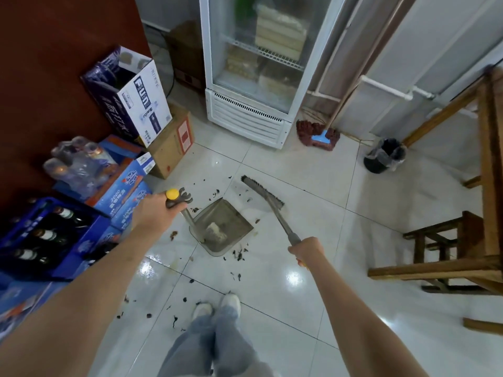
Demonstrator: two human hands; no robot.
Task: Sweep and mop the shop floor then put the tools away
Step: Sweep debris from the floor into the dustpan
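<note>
Left hand (152, 210) gripping dustpan (221, 229) handle, right hand (306, 250) gripping broom (262, 193)

A: Where is there room to move?

B: The white tiled floor (313, 240) lies open in the middle, from the shoes up to the glass-door fridge (261, 63).

A: And the left side?

B: Blocked. A blue bottle crate (40, 235), stacked cartons (122, 191) and a brown box (171, 148) line the red wall.

A: Right side?

B: A wooden table (487, 164) and stool (446, 235) crowd it. A black bin (385, 156) stands near the table leg, with a gap between them, I think; the lens bends that edge.

A: Ahead?

B: The dustpan (220, 227) and broom (262, 191) sit mid-floor. A mop (318, 134) leans just beside the fridge's corner.
</note>
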